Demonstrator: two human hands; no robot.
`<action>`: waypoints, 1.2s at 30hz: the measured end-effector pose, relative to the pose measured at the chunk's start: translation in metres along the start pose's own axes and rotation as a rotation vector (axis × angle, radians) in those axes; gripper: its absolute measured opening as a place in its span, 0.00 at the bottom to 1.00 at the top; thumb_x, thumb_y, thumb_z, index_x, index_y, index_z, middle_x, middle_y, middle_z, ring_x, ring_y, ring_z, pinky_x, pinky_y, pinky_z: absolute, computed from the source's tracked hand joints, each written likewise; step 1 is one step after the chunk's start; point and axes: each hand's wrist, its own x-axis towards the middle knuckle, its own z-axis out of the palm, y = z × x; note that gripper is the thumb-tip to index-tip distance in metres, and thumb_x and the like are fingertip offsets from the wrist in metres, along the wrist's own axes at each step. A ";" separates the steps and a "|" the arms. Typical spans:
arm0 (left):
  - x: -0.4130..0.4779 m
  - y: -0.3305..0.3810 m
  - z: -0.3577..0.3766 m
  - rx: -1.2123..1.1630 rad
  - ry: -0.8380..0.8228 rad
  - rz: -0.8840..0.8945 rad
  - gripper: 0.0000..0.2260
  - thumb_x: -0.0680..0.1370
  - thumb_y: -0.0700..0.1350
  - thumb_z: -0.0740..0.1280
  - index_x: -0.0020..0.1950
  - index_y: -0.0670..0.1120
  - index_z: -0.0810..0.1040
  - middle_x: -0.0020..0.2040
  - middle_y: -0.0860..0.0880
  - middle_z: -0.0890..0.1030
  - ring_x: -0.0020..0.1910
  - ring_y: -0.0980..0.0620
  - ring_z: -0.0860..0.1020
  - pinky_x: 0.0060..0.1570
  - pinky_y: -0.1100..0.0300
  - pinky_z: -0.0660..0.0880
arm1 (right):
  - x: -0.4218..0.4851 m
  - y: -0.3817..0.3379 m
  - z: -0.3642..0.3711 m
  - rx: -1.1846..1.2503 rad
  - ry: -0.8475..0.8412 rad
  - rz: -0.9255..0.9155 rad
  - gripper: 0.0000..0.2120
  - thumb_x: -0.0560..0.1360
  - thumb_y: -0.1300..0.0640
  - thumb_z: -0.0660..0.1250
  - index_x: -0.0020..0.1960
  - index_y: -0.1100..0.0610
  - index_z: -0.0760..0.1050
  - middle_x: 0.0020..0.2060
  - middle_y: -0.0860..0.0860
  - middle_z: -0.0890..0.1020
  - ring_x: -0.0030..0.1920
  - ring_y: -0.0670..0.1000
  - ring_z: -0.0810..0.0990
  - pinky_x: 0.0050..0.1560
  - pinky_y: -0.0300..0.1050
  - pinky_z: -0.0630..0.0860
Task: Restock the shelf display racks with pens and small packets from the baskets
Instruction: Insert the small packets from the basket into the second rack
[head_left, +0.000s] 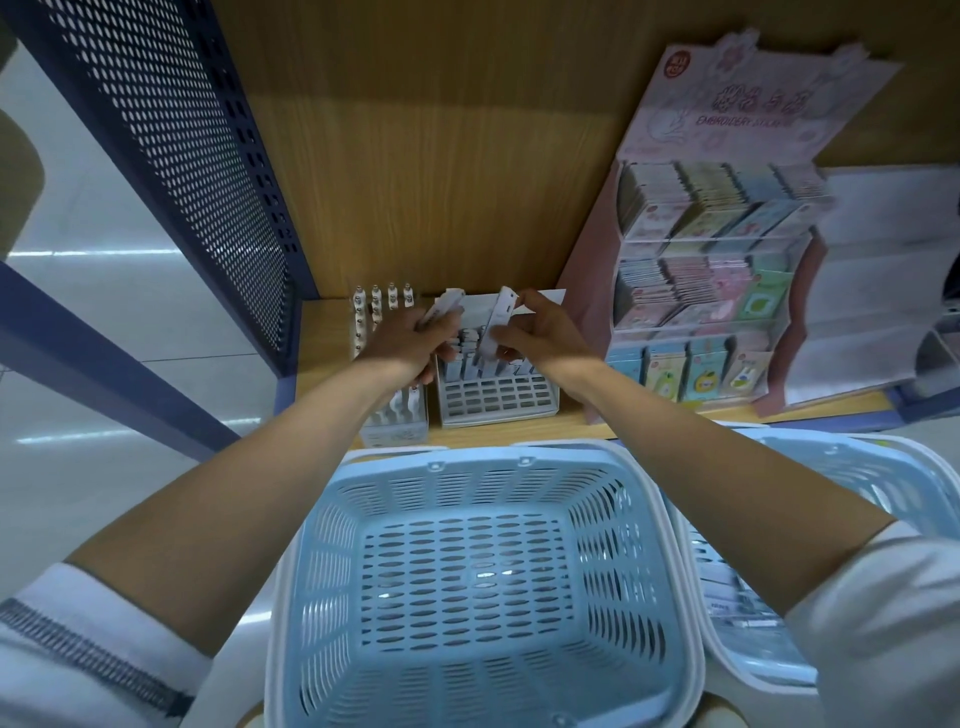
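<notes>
A wooden shelf (571, 422) holds three racks: a small pen rack (395, 430), a grey rack (496, 401) with slots, and a pink packet rack (701, 291). Two blue baskets (467, 453) sit in front. The left hand (410, 338) curls its fingers round one white pen (442, 306). The right hand (540, 327) pinches a second white pen (497, 319), which sticks up past the fingertips, just above the grey rack.
</notes>
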 end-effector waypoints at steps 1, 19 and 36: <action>0.000 -0.001 -0.001 -0.020 -0.001 0.009 0.15 0.82 0.53 0.62 0.53 0.42 0.77 0.36 0.48 0.78 0.20 0.57 0.68 0.20 0.66 0.63 | 0.001 0.000 0.000 0.010 0.008 -0.004 0.11 0.76 0.63 0.68 0.56 0.57 0.70 0.37 0.59 0.83 0.36 0.52 0.81 0.47 0.48 0.80; 0.008 -0.028 -0.021 0.178 0.131 0.137 0.17 0.80 0.53 0.64 0.40 0.41 0.75 0.32 0.46 0.75 0.30 0.49 0.72 0.36 0.55 0.69 | 0.013 0.027 0.024 -0.337 0.068 -0.137 0.05 0.76 0.63 0.68 0.51 0.59 0.76 0.35 0.51 0.82 0.36 0.49 0.82 0.43 0.45 0.81; 0.017 -0.044 -0.029 0.112 0.152 0.144 0.20 0.79 0.52 0.66 0.43 0.35 0.76 0.30 0.47 0.73 0.30 0.49 0.71 0.35 0.54 0.67 | 0.029 0.042 0.041 -0.983 -0.078 -0.280 0.08 0.75 0.58 0.69 0.52 0.57 0.82 0.51 0.54 0.81 0.48 0.54 0.80 0.50 0.42 0.73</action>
